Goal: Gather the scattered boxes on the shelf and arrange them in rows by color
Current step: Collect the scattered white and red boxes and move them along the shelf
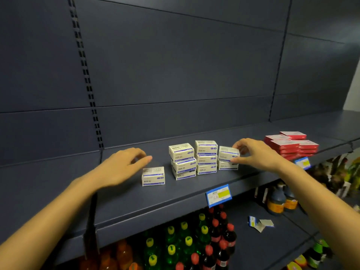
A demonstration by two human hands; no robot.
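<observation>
On the dark shelf (136,199) stand white boxes with blue bands. A stack of three (183,162) sits beside another stack of three (206,157). My right hand (255,152) pinches a white box (228,153) resting on top of one more white box (227,165). A single white box (153,176) stands alone to the left. My left hand (124,166) hovers just above and behind it, fingers relaxed, holding nothing. Red boxes (290,145) are piled at the right of the shelf.
Blue and yellow price tags (219,195) hang on the shelf's front edge. Below stand green, red-capped and orange bottles (187,244), dark bottles (276,201) at right, and loose tags (260,223) on the lower shelf. A slotted upright (87,82) runs down the back panel.
</observation>
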